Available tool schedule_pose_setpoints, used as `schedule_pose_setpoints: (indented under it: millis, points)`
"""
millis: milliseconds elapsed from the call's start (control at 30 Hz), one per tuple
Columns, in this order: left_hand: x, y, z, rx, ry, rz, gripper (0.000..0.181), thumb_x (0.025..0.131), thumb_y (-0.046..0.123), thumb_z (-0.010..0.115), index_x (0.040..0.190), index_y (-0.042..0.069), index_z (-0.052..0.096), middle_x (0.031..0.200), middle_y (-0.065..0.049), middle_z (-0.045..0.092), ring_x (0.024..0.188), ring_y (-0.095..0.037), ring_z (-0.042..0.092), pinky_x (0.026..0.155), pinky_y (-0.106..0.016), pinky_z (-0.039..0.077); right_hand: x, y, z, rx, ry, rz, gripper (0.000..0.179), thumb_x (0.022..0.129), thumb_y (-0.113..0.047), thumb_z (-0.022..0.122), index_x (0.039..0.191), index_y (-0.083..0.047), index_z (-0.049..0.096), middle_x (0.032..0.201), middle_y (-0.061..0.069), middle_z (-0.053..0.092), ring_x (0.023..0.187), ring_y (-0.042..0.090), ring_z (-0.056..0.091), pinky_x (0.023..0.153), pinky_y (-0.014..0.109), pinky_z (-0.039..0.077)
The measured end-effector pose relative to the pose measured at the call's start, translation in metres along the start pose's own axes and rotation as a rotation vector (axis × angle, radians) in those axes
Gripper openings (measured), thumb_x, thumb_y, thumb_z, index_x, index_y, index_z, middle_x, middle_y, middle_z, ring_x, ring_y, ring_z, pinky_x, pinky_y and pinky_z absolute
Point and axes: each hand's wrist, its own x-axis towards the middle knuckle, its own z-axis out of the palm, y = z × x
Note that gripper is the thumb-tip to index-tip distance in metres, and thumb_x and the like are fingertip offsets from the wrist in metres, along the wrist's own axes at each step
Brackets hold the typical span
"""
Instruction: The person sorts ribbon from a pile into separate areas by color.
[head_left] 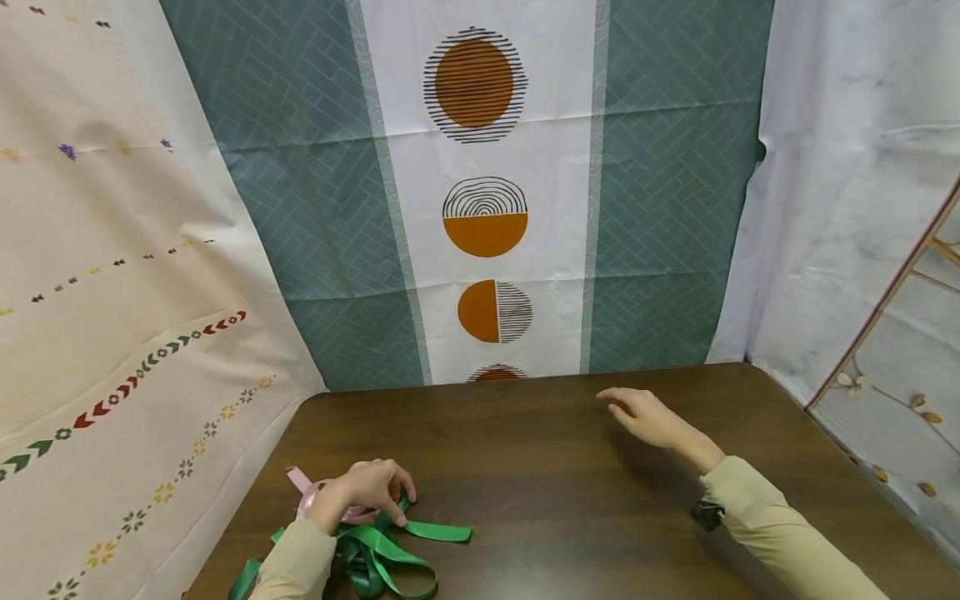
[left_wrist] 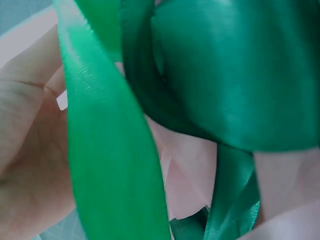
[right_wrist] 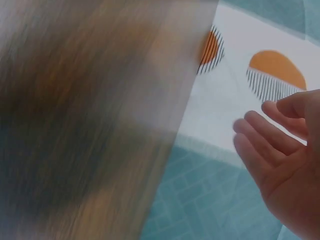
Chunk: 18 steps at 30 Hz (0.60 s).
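At the table's near left, my left hand (head_left: 367, 487) pinches a green satin ribbon (head_left: 438, 532) between thumb and fingers. Loops of that ribbon tumble below the hand, and one tail points right across the wood. Pale pink ribbon (head_left: 298, 479) lies under and behind the hand, partly hidden by it. In the left wrist view, green ribbon (left_wrist: 110, 150) fills much of the picture in front of the palm, with pink ribbon (left_wrist: 187, 170) behind it. My right hand (head_left: 648, 417) hovers over the far right of the table, fingers relaxed, holding nothing.
The dark brown wooden table (head_left: 525, 467) reaches back to a green and white cloth (head_left: 487, 167) with orange circles. A patterned cream cloth (head_left: 150, 333) hangs at the left, a marbled white one (head_left: 832, 208) at the right. A dark device (head_left: 707, 515) sits at the right wrist.
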Motion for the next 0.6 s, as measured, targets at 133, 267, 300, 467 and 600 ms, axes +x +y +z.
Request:
schedule_pose_setpoints:
  millis: [133, 267, 300, 467, 600]
  points:
    - [-0.002, 0.0, 0.002, -0.083, -0.065, 0.0, 0.027, 0.069, 0.016, 0.087, 0.092, 0.014, 0.073, 0.067, 0.003, 0.052, 0.056, -0.007, 0.042, 0.054, -0.02, 0.04, 0.003, -0.016, 0.004, 0.1, -0.092, 0.017, 0.026, 0.097, -0.007, 0.053, 0.12, -0.001, 0.062, 0.113, 0.015, 0.069, 0.1, 0.028, 0.067, 0.08, 0.035, 0.055]
    - [-0.004, 0.002, 0.0, -0.089, -0.081, 0.026, 0.016, 0.072, 0.007, 0.083, 0.083, 0.008, 0.072, 0.059, 0.005, 0.047, 0.051, -0.003, 0.034, 0.05, -0.018, 0.032, 0.004, -0.027, 0.01, 0.19, -0.189, 0.031, 0.025, 0.1, -0.011, 0.051, 0.119, -0.002, 0.063, 0.106, 0.017, 0.07, 0.09, 0.029, 0.069, 0.073, 0.026, 0.054]
    - [-0.005, 0.002, 0.0, -0.09, -0.076, 0.039, 0.012, 0.074, 0.004, 0.081, 0.081, 0.006, 0.071, 0.058, 0.004, 0.048, 0.051, -0.002, 0.034, 0.05, -0.017, 0.032, 0.004, -0.029, 0.012, 0.207, -0.211, 0.032, 0.025, 0.1, -0.012, 0.05, 0.119, -0.002, 0.063, 0.105, 0.018, 0.07, 0.088, 0.03, 0.069, 0.072, 0.026, 0.054]
    - [-0.007, 0.005, -0.007, -0.115, -0.043, 0.091, 0.008, 0.084, 0.005, 0.071, 0.077, 0.003, 0.072, 0.066, -0.004, 0.065, 0.054, 0.001, 0.044, 0.055, -0.018, 0.042, 0.007, -0.04, 0.021, 0.257, -0.28, 0.005, 0.024, 0.1, -0.012, 0.049, 0.114, -0.001, 0.066, 0.098, 0.016, 0.071, 0.084, 0.026, 0.069, 0.068, 0.025, 0.053]
    - [-0.007, 0.009, -0.012, -0.215, -0.05, 0.157, 0.017, 0.093, 0.011, 0.062, 0.085, -0.001, 0.07, 0.077, -0.017, 0.066, 0.059, -0.004, 0.05, 0.058, -0.023, 0.047, 0.011, -0.052, 0.029, 0.304, -0.329, -0.014, 0.024, 0.101, -0.012, 0.049, 0.112, -0.001, 0.067, 0.099, 0.016, 0.072, 0.085, 0.026, 0.069, 0.07, 0.024, 0.053]
